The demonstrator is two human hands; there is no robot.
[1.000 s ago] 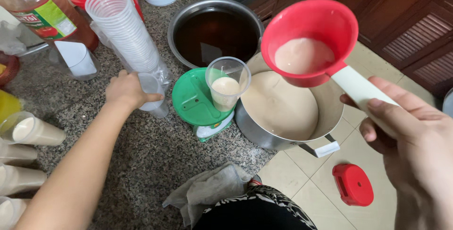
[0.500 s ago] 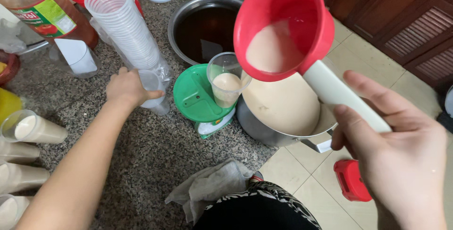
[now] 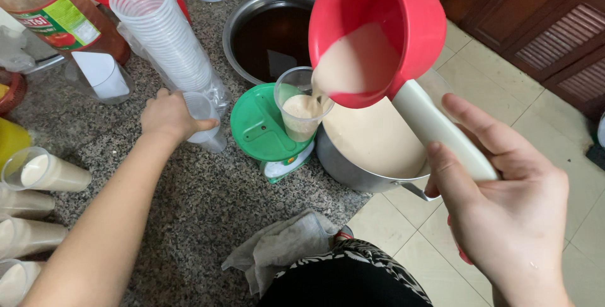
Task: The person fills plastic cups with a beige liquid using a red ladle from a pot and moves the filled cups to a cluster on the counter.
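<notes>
free: granite counter [image 3: 208, 200] front | blocked: cup stack [image 3: 165, 42], scale [image 3: 265, 127]

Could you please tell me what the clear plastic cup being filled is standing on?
The clear plastic cup stands on a green round kitchen scale; the cup covers part of its platform.

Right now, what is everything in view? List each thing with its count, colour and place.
ladle: one, red with white handle, tilted, pouring beige liquid
cup on scale: one, clear, part filled
scale: one, green, on the granite counter
pot: one, steel, beige liquid, right of scale
bowl: one, steel, dark liquid
cup stack: clear, lying top left
filled cups: several, left edge
cloth: one, grey, near edge
bottle: one, red sauce, top left
left hand: on an empty cup
right hand: holds ladle handle
</notes>
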